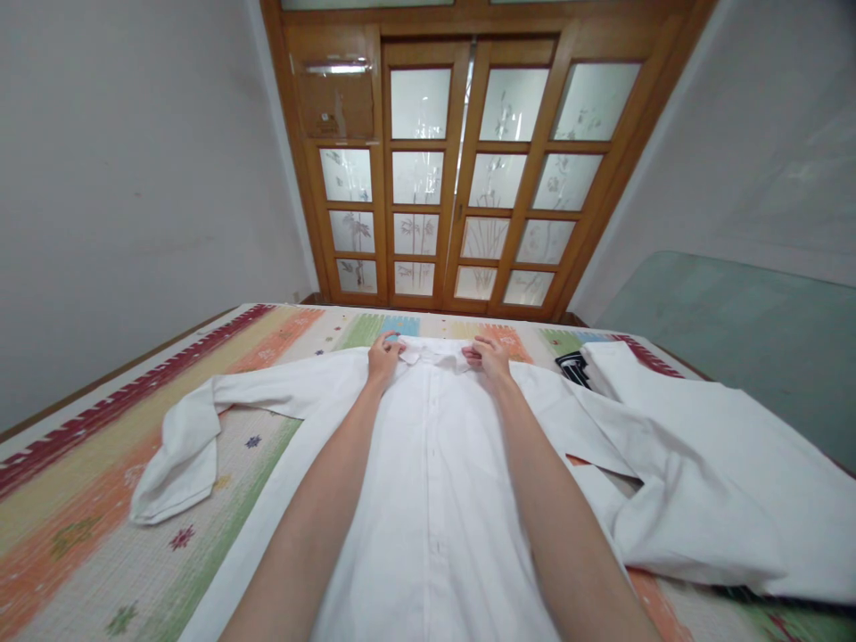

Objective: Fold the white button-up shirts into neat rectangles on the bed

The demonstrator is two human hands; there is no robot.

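Note:
A white button-up shirt (432,464) lies face up, its buttoned front running toward me and its collar at the far end. My left hand (384,357) pinches the left side of the collar (434,350). On the collar's right side, my right hand (490,357) grips the fabric between thumb and fingers. The left sleeve (187,446) is bent and spread out over the patterned cover. To the right, the other sleeve (682,499) lies rumpled. The shirt's lower end passes out of view between my forearms.
A striped, patterned cover (260,455) lies under the shirt. More white cloth (736,437) sits at the right, with a black-and-white striped piece (573,368) by its far corner. A pale green board (728,330) stands on the right. Wooden glass-paned doors (461,178) are beyond.

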